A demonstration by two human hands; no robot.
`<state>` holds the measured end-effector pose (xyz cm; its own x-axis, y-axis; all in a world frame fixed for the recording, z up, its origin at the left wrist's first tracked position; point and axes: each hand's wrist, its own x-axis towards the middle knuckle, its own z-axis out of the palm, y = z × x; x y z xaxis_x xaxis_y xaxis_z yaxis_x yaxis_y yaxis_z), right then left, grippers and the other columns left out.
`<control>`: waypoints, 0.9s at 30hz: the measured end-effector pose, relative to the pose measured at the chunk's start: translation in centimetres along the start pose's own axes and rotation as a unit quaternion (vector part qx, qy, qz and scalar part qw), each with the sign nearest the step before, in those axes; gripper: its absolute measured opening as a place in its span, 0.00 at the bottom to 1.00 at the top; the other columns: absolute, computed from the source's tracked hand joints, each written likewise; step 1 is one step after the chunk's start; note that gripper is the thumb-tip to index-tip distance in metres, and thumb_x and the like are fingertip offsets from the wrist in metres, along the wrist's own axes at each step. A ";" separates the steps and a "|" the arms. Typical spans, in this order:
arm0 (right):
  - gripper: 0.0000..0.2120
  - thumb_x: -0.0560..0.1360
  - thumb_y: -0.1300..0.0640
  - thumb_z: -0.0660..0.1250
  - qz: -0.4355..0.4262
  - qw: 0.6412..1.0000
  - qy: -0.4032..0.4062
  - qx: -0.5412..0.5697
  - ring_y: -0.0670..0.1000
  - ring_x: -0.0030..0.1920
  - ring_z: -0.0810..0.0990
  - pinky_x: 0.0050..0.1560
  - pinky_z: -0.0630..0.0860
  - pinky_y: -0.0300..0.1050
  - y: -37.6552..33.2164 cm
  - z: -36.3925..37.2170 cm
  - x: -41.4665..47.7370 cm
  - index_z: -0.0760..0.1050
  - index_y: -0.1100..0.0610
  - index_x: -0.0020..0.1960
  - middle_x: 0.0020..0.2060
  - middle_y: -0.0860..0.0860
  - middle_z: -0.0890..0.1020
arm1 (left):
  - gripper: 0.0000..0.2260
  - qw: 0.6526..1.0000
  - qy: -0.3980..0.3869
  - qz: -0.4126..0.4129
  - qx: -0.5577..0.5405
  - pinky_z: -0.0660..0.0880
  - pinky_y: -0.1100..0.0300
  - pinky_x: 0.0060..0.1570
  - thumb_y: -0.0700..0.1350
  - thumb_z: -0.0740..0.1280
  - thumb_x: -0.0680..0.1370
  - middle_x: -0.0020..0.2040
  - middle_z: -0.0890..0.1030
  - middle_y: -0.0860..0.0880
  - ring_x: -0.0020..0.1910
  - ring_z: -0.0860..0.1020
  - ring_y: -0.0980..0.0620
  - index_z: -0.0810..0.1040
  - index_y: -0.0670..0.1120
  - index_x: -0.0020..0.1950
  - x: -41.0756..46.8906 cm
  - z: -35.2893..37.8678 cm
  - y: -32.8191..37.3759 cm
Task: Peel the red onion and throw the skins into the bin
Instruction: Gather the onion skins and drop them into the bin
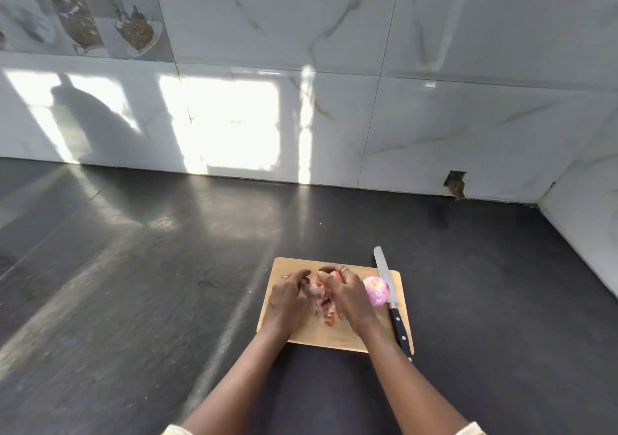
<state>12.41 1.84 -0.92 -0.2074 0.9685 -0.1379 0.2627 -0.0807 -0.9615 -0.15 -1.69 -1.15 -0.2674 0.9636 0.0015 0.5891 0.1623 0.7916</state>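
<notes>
A peeled, pale purple red onion (pixel 377 290) lies on the right part of the wooden cutting board (pixel 337 336). A loose heap of reddish onion skins (pixel 326 304) sits in the board's middle. My left hand (pixel 287 302) and my right hand (pixel 344 296) curl in from either side of the heap, fingertips nearly meeting at its far end. My right hand's fingers pinch some skins; my left hand's fingers are bent against the pile. No bin is in view.
A long knife (pixel 389 296) with a black handle lies along the board's right edge, blade pointing away, just right of the onion. The board rests on a dark counter (pixel 150 284) backed by marble-patterned wall tiles (pixel 334 100); another wall meets it at the far right.
</notes>
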 end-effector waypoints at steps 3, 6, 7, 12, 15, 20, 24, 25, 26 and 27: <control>0.08 0.77 0.60 0.63 -0.042 0.997 0.021 -0.060 0.47 0.53 0.79 0.59 0.73 0.40 0.5 0.0 -0.7 0.79 0.51 0.50 0.51 0.50 0.82 | 0.14 0.999 0.017 0.008 -0.034 0.62 0.71 0.56 0.40 0.57 0.80 0.62 0.76 0.46 0.61 0.73 0.49 0.74 0.44 0.64 -0.1 -0.1 0.1; 0.13 0.80 0.60 0.59 -0.107 0.981 0.003 -0.161 0.48 0.63 0.73 0.62 0.63 0.30 1.3 0.1 -1.3 0.75 0.58 0.63 0.61 0.52 0.76 | 0.17 0.992 -0.005 -0.015 -0.126 0.59 0.71 0.62 0.48 0.55 0.81 0.66 0.74 0.47 0.65 0.70 0.51 0.71 0.44 0.67 -0.2 0.2 0.1; 0.16 0.80 0.57 0.59 -0.122 0.973 -0.020 -0.193 0.50 0.68 0.68 0.66 0.60 0.33 1.6 0.2 -1.3 0.71 0.58 0.67 0.66 0.53 0.72 | 0.21 0.984 -0.018 -0.036 -0.171 0.60 0.65 0.67 0.54 0.54 0.80 0.67 0.73 0.47 0.67 0.69 0.51 0.69 0.44 0.68 -0.2 0.3 0.1; 0.33 0.73 0.41 0.56 -0.212 0.875 -0.069 -0.429 0.52 0.72 0.56 0.74 0.58 0.51 2.2 1.3 -0.9 0.65 0.59 0.72 0.71 0.57 0.66 | 0.20 0.957 0.042 -0.111 -0.265 0.70 0.53 0.62 0.56 0.52 0.80 0.53 0.79 0.51 0.56 0.78 0.49 0.74 0.46 0.61 0.0 0.9 0.2; 0.25 0.70 0.42 0.54 -0.252 0.839 -0.023 -0.481 0.55 0.56 0.77 0.59 0.76 0.48 2.7 2.4 -0.2 0.71 0.54 0.62 0.56 0.54 0.79 | 0.15 0.940 0.117 -0.129 -0.295 0.72 0.48 0.61 0.53 0.53 0.81 0.47 0.80 0.48 0.53 0.79 0.46 0.77 0.48 0.52 0.5 0.9 -0.1; 0.08 0.72 0.55 0.65 -0.282 0.858 0.010 -0.429 0.56 0.44 0.78 0.45 0.80 0.47 2.8 3.2 0.7 0.81 0.56 0.46 0.47 0.54 0.80 | 0.19 0.927 0.140 -0.153 -0.312 0.71 0.47 0.63 0.53 0.52 0.81 0.49 0.81 0.48 0.54 0.79 0.46 0.79 0.44 0.55 0.9 0.8 -0.8; 0.06 0.74 0.61 0.67 -0.224 0.911 -0.021 -0.346 0.56 0.50 0.73 0.55 0.70 0.44 2.3 2.8 1.3 0.78 0.63 0.49 0.48 0.58 0.76 | 0.20 0.927 0.132 -0.159 -0.314 0.70 0.49 0.64 0.54 0.52 0.81 0.50 0.81 0.49 0.55 0.78 0.49 0.80 0.45 0.55 1.1 0.8 -1.3; 0.06 0.73 0.62 0.68 -0.199 0.930 -0.014 -0.308 0.52 0.48 0.72 0.53 0.67 0.38 1.9 2.5 1.4 0.77 0.63 0.49 0.47 0.56 0.75 | 0.20 0.926 0.128 -0.160 -0.316 0.70 0.50 0.64 0.54 0.51 0.81 0.50 0.81 0.49 0.54 0.78 0.49 0.80 0.46 0.54 1.1 0.8 -1.2; 0.06 0.71 0.64 0.69 -0.175 0.949 0.006 -0.260 0.48 0.44 0.72 0.49 0.66 0.34 1.5 2.2 1.3 0.77 0.62 0.48 0.44 0.53 0.74 | 0.19 0.923 0.122 -0.163 -0.325 0.70 0.50 0.64 0.54 0.51 0.81 0.51 0.81 0.49 0.54 0.78 0.50 0.80 0.48 0.52 1.1 0.8 -1.1; 0.06 0.70 0.65 0.69 -0.145 0.968 0.032 -0.202 0.45 0.40 0.73 0.44 0.67 0.32 0.8 2.0 1.1 0.77 0.60 0.47 0.41 0.51 0.74 | 0.18 0.918 0.113 -0.167 -0.343 0.70 0.52 0.63 0.54 0.52 0.81 0.52 0.82 0.48 0.54 0.78 0.50 0.80 0.49 0.50 1.1 0.9 -0.9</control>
<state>10.47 2.39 -2.36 -0.2721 0.9502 0.1520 0.5522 0.2835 -0.7840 -0.26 -0.57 -2.42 -0.5427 0.8033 -0.2454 -0.1513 0.1939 0.9693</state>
